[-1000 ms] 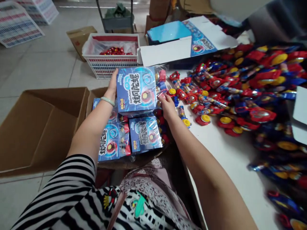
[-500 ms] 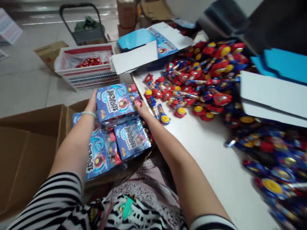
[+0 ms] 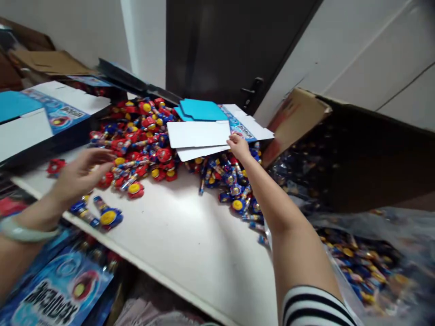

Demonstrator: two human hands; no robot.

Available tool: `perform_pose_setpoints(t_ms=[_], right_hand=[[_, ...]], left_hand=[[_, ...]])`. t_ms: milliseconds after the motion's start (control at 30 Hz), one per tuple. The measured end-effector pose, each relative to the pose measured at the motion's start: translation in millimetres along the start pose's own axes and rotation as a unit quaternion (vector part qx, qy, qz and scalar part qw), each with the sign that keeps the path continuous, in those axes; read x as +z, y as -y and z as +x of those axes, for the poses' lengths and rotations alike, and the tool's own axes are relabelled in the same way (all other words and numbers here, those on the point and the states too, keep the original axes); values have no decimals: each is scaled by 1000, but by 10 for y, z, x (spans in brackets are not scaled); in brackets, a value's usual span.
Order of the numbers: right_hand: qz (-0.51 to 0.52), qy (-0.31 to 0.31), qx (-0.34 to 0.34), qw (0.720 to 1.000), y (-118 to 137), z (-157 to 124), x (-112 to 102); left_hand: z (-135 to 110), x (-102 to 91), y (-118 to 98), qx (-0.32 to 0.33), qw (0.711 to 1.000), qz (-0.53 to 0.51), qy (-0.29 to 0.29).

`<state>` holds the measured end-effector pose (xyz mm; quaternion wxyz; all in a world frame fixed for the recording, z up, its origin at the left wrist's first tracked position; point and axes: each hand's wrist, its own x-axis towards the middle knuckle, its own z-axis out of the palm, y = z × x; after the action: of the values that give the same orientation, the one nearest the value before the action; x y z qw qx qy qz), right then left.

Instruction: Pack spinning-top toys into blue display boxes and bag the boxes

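Note:
My right hand (image 3: 239, 146) reaches across the white table (image 3: 190, 240) and touches the edge of a stack of flat white and blue box blanks (image 3: 200, 133), fingers curled on it. My left hand (image 3: 79, 174) hovers over the near edge of a pile of red and blue toys in wrappers (image 3: 142, 140), fingers spread and blurred, holding nothing. A green bangle (image 3: 20, 231) sits on my left wrist. Packed blue toy boxes (image 3: 64, 285) lie below the table edge at bottom left.
A large open brown carton (image 3: 306, 117) leans at the right, with a clear bag of more toys (image 3: 360, 258) below it. More flat box blanks (image 3: 37, 113) lie at the far left. A dark door (image 3: 231, 45) stands behind the table.
Both hands have let go of the blue box packed by my lap. The view has swung right; my right hand has reached to the flat box blanks, my left to the toy pile.

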<state>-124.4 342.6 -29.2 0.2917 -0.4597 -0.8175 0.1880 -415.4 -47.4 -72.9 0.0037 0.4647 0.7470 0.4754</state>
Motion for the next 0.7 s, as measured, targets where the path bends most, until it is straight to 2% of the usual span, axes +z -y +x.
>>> perform_pose_setpoints(t_ms=[67, 100, 167, 200, 267, 333, 500, 600, 700], right_hand=[[-52, -35, 49, 997, -388, 406, -354], [-76, -48, 72, 993, -550, 573, -482], [-120, -60, 104, 985, -816, 866, -643], [-139, -62, 114, 982, -925, 1006, -682], [-171, -59, 126, 975, -1107, 1289, -698], [-196, -53, 139, 969, -1251, 1570, -660], [-234, -21, 182, 955, -1490, 2125, -511], [-244, -13, 196, 949, -1571, 2313, -482], [-226, -46, 190, 954, -1617, 2366, -525]], left_hand=[[373, 743, -281, 132, 986, 22, 97], [534, 1115, -405, 177, 975, 56, 119], [761, 1762, -580, 218, 958, 133, 129], [826, 2008, -618, 225, 951, 166, 129], [888, 2321, -590, 239, 939, 212, 129], [910, 2423, -455, 254, 931, 232, 121], [944, 2343, -79, 277, 926, 244, 75], [922, 2394, -3, 269, 933, 228, 68], [890, 2517, -30, 270, 934, 224, 64]])
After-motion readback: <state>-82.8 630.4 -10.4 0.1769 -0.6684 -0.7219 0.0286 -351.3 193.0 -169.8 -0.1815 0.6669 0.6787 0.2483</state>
